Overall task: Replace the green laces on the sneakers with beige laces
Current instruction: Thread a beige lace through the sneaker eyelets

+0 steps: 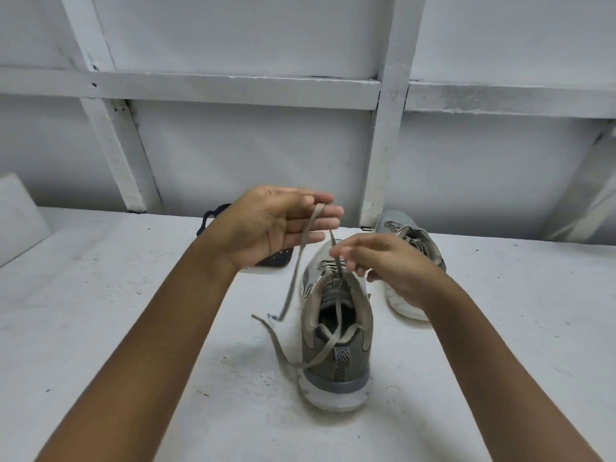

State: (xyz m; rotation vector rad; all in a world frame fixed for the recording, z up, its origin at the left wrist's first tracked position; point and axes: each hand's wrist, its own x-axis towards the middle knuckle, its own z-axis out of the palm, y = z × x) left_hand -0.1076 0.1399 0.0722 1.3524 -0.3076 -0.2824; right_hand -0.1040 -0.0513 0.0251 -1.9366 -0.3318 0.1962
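Now | 2 sneakers (353,361) | 1 lace (293,278) | right hand (396,268) pinches lace

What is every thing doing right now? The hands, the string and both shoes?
near sneaker: upright, untied, heel toward the camera.
far sneaker: tipped on its side, laced.
lace: partly threaded, loose ends trailing on the table.
left hand: open, lace draped over its straight fingers.
right hand: pinches the lace above the near sneaker.

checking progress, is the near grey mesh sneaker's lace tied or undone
Undone: the flat greenish-grey lace trails loose off the sneaker; the right hand pinches one strand.
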